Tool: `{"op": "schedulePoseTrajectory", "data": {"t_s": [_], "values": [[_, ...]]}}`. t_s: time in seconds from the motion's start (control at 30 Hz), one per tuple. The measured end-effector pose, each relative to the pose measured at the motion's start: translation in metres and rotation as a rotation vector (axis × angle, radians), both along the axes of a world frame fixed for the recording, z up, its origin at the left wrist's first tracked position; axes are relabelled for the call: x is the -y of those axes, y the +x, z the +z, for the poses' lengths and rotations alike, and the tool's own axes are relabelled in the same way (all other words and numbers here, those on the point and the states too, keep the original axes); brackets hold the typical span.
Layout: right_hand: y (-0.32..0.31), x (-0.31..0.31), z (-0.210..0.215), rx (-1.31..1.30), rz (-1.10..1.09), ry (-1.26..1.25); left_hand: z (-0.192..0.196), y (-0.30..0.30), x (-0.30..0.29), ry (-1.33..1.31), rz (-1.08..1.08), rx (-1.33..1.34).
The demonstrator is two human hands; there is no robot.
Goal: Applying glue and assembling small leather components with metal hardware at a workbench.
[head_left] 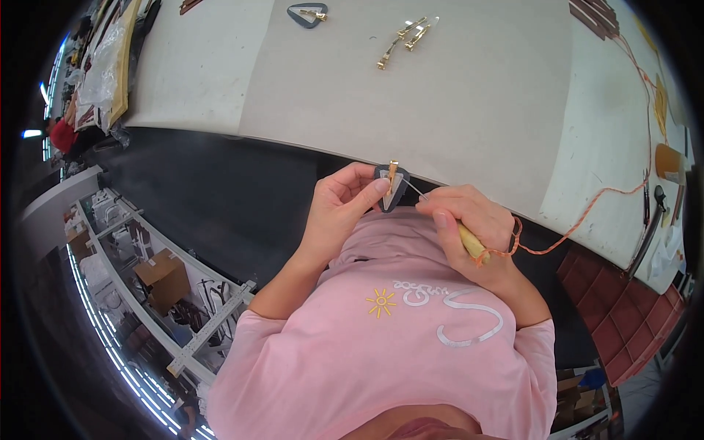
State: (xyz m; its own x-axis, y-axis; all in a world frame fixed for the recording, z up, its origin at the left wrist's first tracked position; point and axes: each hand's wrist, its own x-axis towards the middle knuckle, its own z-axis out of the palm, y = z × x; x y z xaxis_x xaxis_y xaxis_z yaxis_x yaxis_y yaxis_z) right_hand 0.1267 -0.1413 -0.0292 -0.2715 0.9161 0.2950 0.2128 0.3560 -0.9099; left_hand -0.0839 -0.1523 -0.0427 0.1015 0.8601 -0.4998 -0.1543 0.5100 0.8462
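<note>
The left hand (343, 207) pinches a dark triangular piece (398, 193) with a gold clip (393, 167) — the right hand (473, 224) curls its fingers around a yellow-handled tool (471, 240), tip at the piece.

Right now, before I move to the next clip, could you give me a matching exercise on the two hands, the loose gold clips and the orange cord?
Column one:
1. Left hand
2. Right hand
3. Loose gold clips
4. Orange cord

Column two:
A. Lying on the grey sheet
B. Winding away toward the picture's right
C. Pinching a dark triangular piece
D. Gripping a yellow-handled tool

Pairs: 1-C; 2-D; 3-A; 4-B
</note>
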Motion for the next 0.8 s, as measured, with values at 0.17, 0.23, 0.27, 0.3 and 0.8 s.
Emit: {"op": "schedulePoseTrajectory", "data": {"t_s": [0.17,0.23,0.27,0.3,0.8], "values": [[0.000,-0.003,-0.003,0.002,0.010,0.017,0.003,-0.002,-0.001,-0.010,-0.011,0.001],[-0.001,-0.002,-0.003,0.008,0.012,0.011,0.005,-0.002,-0.002,-0.005,-0.009,-0.001],[-0.002,-0.003,-0.002,0.011,0.007,0.021,0.006,-0.003,-0.003,-0.018,-0.015,-0.007],[-0.003,-0.003,-0.002,0.009,0.006,0.030,0.007,-0.003,-0.002,-0.032,-0.017,-0.019],[0.001,0.004,-0.004,0.153,-0.002,0.020,0.018,0.006,-0.010,-0.221,0.012,0.093]]}}
